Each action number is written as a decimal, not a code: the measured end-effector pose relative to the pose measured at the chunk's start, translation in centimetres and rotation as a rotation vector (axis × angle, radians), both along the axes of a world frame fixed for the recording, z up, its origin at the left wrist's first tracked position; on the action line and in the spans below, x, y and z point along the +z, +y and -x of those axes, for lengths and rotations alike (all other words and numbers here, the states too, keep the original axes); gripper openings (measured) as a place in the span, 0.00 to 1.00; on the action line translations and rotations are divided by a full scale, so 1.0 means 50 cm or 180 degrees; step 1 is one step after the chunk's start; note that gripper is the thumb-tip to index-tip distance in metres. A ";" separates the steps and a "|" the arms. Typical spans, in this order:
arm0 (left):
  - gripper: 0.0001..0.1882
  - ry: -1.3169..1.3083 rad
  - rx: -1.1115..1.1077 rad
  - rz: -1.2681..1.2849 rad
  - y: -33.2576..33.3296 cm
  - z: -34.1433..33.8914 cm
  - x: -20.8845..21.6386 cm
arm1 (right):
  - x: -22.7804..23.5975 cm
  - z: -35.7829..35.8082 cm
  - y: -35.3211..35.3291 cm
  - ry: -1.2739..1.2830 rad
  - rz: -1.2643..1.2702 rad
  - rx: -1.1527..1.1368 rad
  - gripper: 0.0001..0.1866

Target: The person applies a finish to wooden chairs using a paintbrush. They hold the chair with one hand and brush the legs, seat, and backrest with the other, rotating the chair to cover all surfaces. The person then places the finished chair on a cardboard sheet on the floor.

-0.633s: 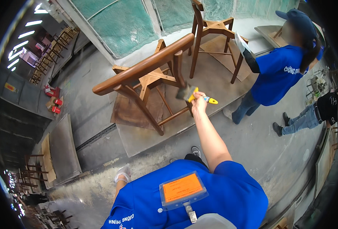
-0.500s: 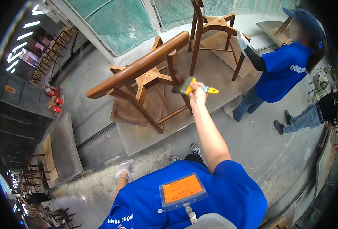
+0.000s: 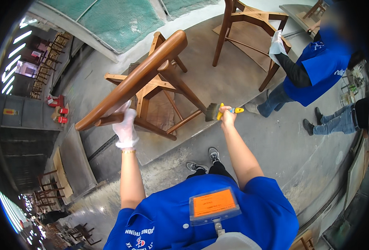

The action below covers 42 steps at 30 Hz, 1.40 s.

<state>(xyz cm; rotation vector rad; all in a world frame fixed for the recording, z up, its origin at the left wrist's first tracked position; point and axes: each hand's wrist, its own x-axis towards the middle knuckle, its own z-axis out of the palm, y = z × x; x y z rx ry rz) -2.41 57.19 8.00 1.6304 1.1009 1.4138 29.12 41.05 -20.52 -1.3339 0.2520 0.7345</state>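
Observation:
A brown wooden chair frame (image 3: 151, 66) without a seat pad stands in front of me, its curved back rail toward me and pale cross braces beneath. My left hand (image 3: 126, 127), in a thin clear glove, is closed round the chair's left back post, below the rail; some fingers are hidden behind the wood. In my bare right hand (image 3: 227, 117) is a wide flat brush (image 3: 212, 112) with dark bristles and a yellow handle. Its bristles point left, close to the chair's right leg; whether they touch it I cannot tell.
The chair rests on a low grey platform (image 3: 201, 46). Another chair frame (image 3: 257, 16) stands at the far right, beside a co-worker in a blue shirt (image 3: 317, 79). Another person (image 3: 338, 121) is farther right. Red containers (image 3: 62, 111) and a leaning panel (image 3: 77, 158) lie left.
My left hand has come up from the lower left and taken hold of the chair. My right hand has drawn the brush right and down, away from the back post.

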 end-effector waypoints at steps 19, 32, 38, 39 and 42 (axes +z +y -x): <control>0.22 -0.0461 0.0661 0.0457 0.226 -0.051 0.204 | 0.045 0.023 -0.017 0.0962 -0.1183 0.0070 0.11; 0.15 -0.0865 -0.0670 0.1313 0.531 -0.047 0.219 | 0.074 0.021 0.079 0.0598 -0.2093 -0.0032 0.12; 0.15 -0.0049 -0.0599 0.1207 0.563 -0.016 0.146 | 0.036 0.023 0.047 -0.0850 0.0023 -0.0857 0.11; 0.17 -0.0088 -0.0694 0.1187 0.570 -0.014 0.145 | 0.063 0.048 0.079 -0.1710 -0.0017 -0.0650 0.10; 0.17 0.0223 -0.0605 0.1156 0.582 -0.017 0.152 | 0.184 0.207 0.169 -0.3876 0.0155 0.0320 0.08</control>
